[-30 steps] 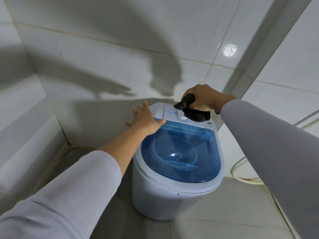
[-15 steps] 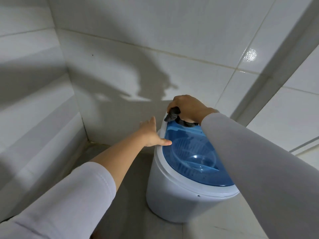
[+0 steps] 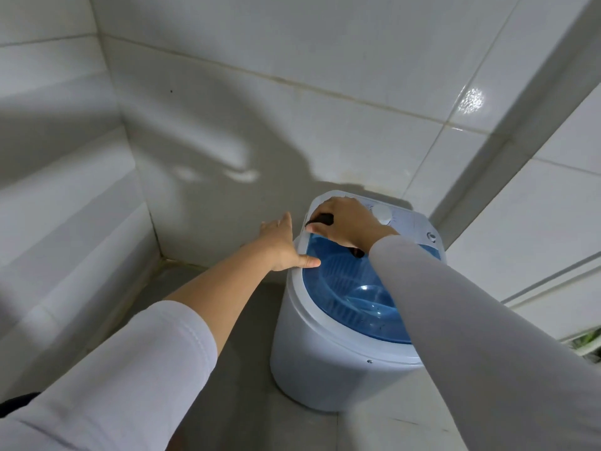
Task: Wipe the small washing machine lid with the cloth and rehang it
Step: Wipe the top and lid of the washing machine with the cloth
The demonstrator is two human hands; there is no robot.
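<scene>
A small white washing machine (image 3: 325, 362) stands on the floor in a tiled corner. Its lid (image 3: 351, 294) is clear blue plastic with a white rim. My right hand (image 3: 348, 222) presses a dark cloth (image 3: 323, 219) onto the lid's far left corner, by the white control panel; most of the cloth is hidden under the hand. My left hand (image 3: 281, 244) rests flat against the machine's left rim, fingers spread, thumb on the rim, holding nothing.
White tiled walls (image 3: 292, 109) close in behind and to the left. A white dial (image 3: 383, 214) and a small button (image 3: 432, 236) sit on the panel. Grey tile floor (image 3: 234, 353) lies to the left of the machine. A pipe or rail (image 3: 553, 281) runs along the right wall.
My right hand slid the cloth leftward from the dial area to the lid's far left corner. My view shifted, so the machine now sits further right. The left hand stayed on the rim.
</scene>
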